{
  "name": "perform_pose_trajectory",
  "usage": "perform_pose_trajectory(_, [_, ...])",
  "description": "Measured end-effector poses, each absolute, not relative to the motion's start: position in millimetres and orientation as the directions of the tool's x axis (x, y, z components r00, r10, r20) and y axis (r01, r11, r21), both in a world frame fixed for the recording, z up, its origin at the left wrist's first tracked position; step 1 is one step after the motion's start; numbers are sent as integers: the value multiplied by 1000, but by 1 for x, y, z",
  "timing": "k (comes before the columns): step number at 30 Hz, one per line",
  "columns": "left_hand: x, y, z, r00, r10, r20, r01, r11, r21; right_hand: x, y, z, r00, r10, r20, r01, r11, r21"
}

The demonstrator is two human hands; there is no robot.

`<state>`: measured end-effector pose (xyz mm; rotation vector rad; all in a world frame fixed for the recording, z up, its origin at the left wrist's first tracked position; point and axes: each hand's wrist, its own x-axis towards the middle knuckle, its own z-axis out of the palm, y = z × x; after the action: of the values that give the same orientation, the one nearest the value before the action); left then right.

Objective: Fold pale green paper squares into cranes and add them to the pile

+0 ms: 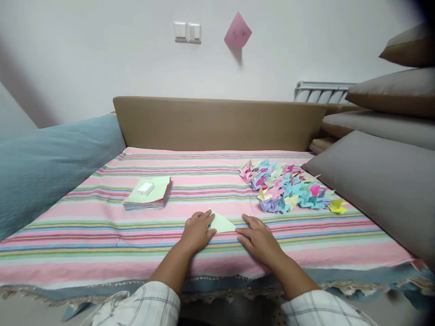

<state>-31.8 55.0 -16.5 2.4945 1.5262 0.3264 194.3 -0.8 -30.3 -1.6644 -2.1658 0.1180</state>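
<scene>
Pale green paper (221, 224), folded to a triangle, lies on the striped cloth (200, 167) between the two hands. At the paper's left end, the thumb and fingers of the left hand (198, 232) rest against its edge; whether they pinch it or only press it down I cannot tell. At the paper's right point, the right hand (260, 238) is loosely spread and unclenched, one fingertip at the very corner and the index finger reaching out just beyond it, apart from the sheet. White checked sleeves (149, 305) come in on the near side of the paper, to left and right.

Beyond the paper to the left sits a stack of coloured sheets (146, 199), its top sheet light green, with a small white block (146, 189) lying on it. Beyond the paper to the right spreads a crowd of small folded paper pieces (285, 190) in pink, blue, lilac, cream and yellow.

Farther off, a brown backrest (217, 124) stands straight behind the paper, a blue cover (61, 158) lies far to its left, and grey cushions (377, 181) are piled far to its right. High behind the paper, the wall bears white switches (187, 32) and a pink note (238, 31).
</scene>
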Motion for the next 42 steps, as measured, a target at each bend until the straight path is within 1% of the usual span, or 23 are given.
perform_pose_trajectory(2, [-32,55,-17,440,894,80,850,-444,283,192,-1,-29,-189,934,304,914,280,-292])
perform_pose_trajectory(5, [-32,56,-18,440,896,63,851,-438,289,179,-3,-27,-154,894,421,919,287,-272])
perform_pose_trajectory(7, [-32,57,-18,437,897,61,850,-434,298,167,-4,-28,-232,858,458,887,380,-262])
perform_pose_trajectory(9, [-32,56,-19,433,898,83,843,-436,316,158,-5,-30,-317,841,439,855,454,-251])
perform_pose_trajectory(10, [-32,55,-19,429,897,106,836,-439,328,155,-6,-32,-336,844,418,848,464,-255])
perform_pose_trajectory(13, [-32,49,-21,416,883,217,814,-468,344,151,-6,-33,-330,870,366,855,440,-275])
perform_pose_trajectory(17, [-31,41,-27,488,787,377,748,-600,284,152,-6,-31,-300,891,341,865,405,-295])
perform_pose_trajectory(20, [-32,39,-31,501,753,426,730,-632,259,153,-5,-30,-283,901,328,869,386,-309])
perform_pose_trajectory(24, [-36,40,-32,437,789,431,772,-575,270,156,-4,-28,-278,909,310,872,375,-316])
perform_pose_trajectory(28, [-38,40,-26,380,835,398,826,-500,260,158,-4,-26,-283,913,293,869,373,-324])
perform_pose_trajectory(31, [-39,39,-23,351,859,372,854,-457,250,161,-3,-23,-258,926,277,882,343,-324])
perform_pose_trajectory(38, [-36,37,-20,341,867,364,866,-441,238,178,2,-16,-147,965,215,949,199,-243])
perform_pose_trajectory(42, [-36,36,-20,345,865,364,870,-440,222,182,3,-14,-141,970,197,955,186,-232])
